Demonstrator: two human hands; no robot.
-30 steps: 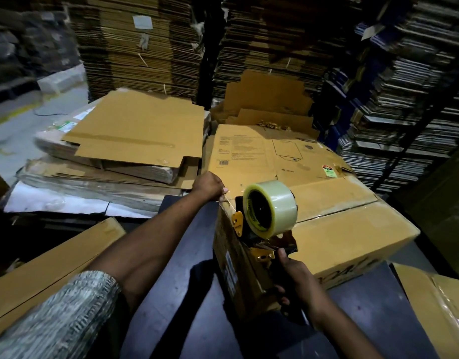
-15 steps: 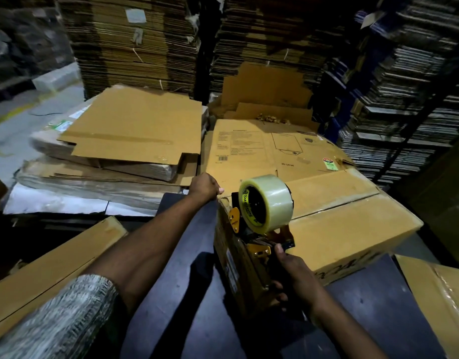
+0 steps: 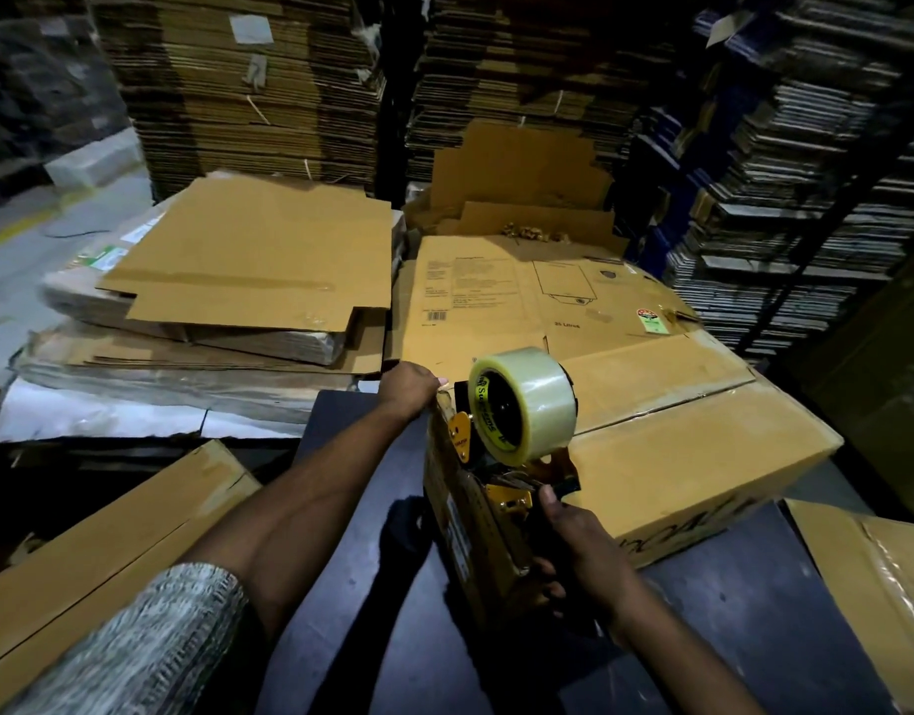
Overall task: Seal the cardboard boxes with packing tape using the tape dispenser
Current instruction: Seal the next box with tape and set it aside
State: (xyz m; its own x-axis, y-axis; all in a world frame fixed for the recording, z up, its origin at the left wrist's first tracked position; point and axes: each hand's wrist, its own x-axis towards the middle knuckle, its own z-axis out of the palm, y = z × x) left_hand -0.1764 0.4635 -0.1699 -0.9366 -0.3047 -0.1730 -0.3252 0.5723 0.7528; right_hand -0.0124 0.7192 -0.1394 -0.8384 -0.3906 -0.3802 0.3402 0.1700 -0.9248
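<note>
Left fingers pinch box corner mid-frame to steady it; right hand wraps dispenser handle, likely starting tape at near seam end

Dim warehouse light, deep shadows below and at right; wide-angle bending at edges, soft blur in corners
</note>
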